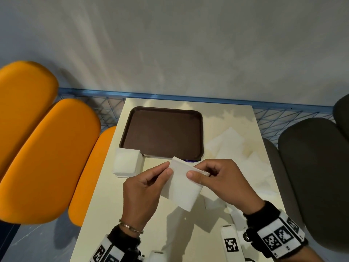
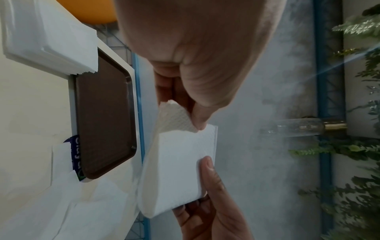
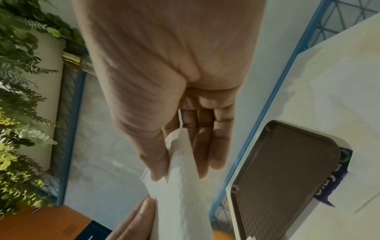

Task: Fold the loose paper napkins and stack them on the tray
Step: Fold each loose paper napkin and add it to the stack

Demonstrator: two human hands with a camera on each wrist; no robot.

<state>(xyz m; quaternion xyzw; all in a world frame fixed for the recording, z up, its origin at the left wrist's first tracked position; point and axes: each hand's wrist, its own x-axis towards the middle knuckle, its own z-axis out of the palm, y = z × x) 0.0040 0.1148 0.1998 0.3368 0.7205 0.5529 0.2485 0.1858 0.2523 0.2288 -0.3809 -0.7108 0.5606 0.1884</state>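
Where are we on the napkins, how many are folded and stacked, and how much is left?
Done: a stack of folded napkins sits at the brown tray's near left corner, overlapping its rim; I can't count them. In hand: the left hand and right hand pinch one napkin mid-fold above the table. Left: loose napkins lie right of the tray.

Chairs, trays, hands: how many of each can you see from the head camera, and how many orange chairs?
Orange chairs: 1
Dark grey chairs: 1
Brown trays: 1
Hands: 2, left hand and right hand, both pinching one napkin
Total: 5
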